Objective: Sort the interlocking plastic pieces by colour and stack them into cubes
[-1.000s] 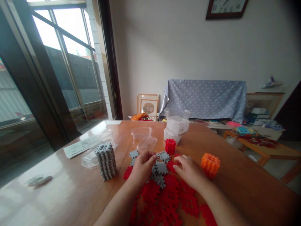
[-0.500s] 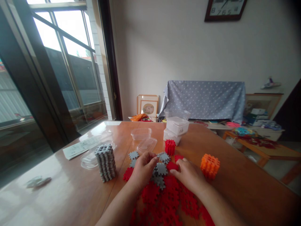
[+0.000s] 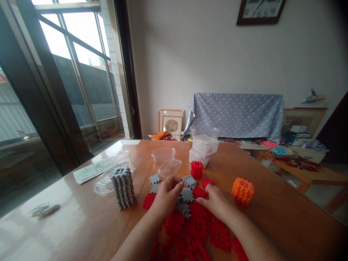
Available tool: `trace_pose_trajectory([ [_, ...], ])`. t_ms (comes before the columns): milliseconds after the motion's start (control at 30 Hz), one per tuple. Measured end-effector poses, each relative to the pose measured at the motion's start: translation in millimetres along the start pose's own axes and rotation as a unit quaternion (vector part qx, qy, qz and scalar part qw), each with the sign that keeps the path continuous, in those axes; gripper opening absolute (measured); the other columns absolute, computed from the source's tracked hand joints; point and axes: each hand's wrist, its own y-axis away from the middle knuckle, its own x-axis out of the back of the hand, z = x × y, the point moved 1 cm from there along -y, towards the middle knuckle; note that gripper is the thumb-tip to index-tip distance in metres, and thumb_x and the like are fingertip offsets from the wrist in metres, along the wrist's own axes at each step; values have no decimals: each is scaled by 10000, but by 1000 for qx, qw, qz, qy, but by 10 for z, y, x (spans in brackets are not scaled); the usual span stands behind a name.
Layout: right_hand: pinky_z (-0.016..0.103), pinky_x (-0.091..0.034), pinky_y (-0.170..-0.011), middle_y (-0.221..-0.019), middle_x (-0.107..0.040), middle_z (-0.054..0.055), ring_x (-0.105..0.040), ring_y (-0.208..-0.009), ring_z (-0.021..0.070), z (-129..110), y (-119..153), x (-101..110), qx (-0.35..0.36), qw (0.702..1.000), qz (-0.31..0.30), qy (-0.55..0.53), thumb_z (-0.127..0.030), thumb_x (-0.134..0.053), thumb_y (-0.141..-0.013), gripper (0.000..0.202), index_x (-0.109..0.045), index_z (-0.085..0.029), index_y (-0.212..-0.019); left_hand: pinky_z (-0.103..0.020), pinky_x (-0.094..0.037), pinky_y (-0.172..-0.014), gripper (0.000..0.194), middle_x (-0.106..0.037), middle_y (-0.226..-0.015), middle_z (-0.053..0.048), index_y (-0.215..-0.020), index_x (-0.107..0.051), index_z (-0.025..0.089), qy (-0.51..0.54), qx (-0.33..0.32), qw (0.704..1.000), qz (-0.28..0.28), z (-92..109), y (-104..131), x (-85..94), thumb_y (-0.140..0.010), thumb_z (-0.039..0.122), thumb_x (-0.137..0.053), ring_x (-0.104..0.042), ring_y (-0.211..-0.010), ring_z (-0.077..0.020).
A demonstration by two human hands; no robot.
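My left hand (image 3: 169,194) is over the middle of the pile, thumb and fingers pinched together; whatever sits in the pinch is hidden. Grey toothed plastic tiles (image 3: 187,195) lie just beside its fingertips, and another grey tile (image 3: 155,179) is to its left. My right hand (image 3: 219,201) rests low at the pile's right side, thumb and fingers apart. Its fingertips are by a red tile (image 3: 207,182), and the thumb is near another red tile (image 3: 199,192). Many flat red tiles (image 3: 195,232) spread between my forearms.
A tall grey tile stack (image 3: 122,188) stands on the left, an orange stack (image 3: 243,192) on the right. Behind the pile are a small red stack (image 3: 197,170), white boxes (image 3: 204,145) and clear plastic containers (image 3: 163,155). Papers (image 3: 87,174) lie at the left on the wooden table (image 3: 92,224).
Almost nothing differs. Both hands stay in nearly the same places, with only slight shifts of the fingers; the tiles and stacks look unmoved.
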Motion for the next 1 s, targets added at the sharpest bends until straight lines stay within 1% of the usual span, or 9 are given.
trace_pose_trajectory([
  [200,299,-326,-594,-839,-740,67,-709,-815,264,-9,-23,-43,-14,1000,-9,-8,-577,-673,-786,357,-612,-229,-838,-244,-375,-627,296,-605,-756,-10,-893,-640,156,-15,-4,1000,-13,8,8,-19,-854,449,-660,-525,-681,-134],
  [367,280,-316,-565,-744,-705,48,-664,-698,217,20,-25,-19,-10,998,0,-60,-508,-693,-783,299,-618,-221,-821,-246,-385,-642,287,-604,-774,-12,-902,-643,155,-5,5,1000,-9,36,19,-27,-848,436,-667,-535,-699,-136],
  [467,268,-352,-577,-748,-693,31,-644,-687,196,19,-5,37,29,992,35,-121,-458,-667,-812,283,-648,-218,-961,-245,-393,-647,293,-613,-778,-15,-913,-656,156,6,13,1000,-2,42,24,-35,-829,434,-690,-541,-702,-137],
  [567,270,-404,-621,-788,-676,11,-638,-710,187,-25,45,88,84,980,89,-160,-419,-661,-821,387,-622,-232,-1157,-245,-409,-664,331,-641,-816,-29,-970,-670,153,33,40,999,-1,58,33,-56,-808,438,-717,-559,-726,-141],
  [667,282,-449,-662,-800,-647,-10,-629,-715,181,-87,109,94,131,969,120,-175,-387,-670,-816,437,-593,-262,-1227,-239,-414,-665,349,-661,-839,-36,-1001,-667,145,85,73,993,-30,83,50,-88,-802,426,-725,-562,-714,-130],
  [733,289,-474,-672,-821,-644,-13,-625,-716,177,-116,137,76,152,963,126,-183,-356,-671,-815,449,-580,-273,-1247,-225,-389,-622,306,-634,-758,-12,-931,-659,142,115,88,988,-54,92,63,-106,-800,411,-724,-518,-640,-104],
  [833,316,-520,-730,-922,-668,9,-648,-792,193,-132,152,55,172,958,133,-186,-318,-665,-819,468,-568,-274,-1274,-212,-353,-574,269,-576,-654,21,-836,-624,147,148,98,982,-69,86,73,-119,-782,386,-736,-463,-568,-83],
  [900,350,-544,-825,-1085,-672,37,-664,-928,217,-132,155,58,188,954,139,-189,-311,-652,-832,485,-551,-281,-1305,-212,-356,-569,269,-578,-639,22,-812,-603,154,157,100,980,-64,73,70,-120,-769,379,-745,-469,-557,-85],
  [1000,401,-525,-989,-1330,-596,62,-618,-1162,251,-134,161,76,211,945,153,-197,-330,-641,-852,538,-508,-298,-1372,-219,-385,-590,283,-610,-655,6,-801,-588,161,159,106,980,-53,54,59,-113,-756,388,-750,-508,-572,-99],
])
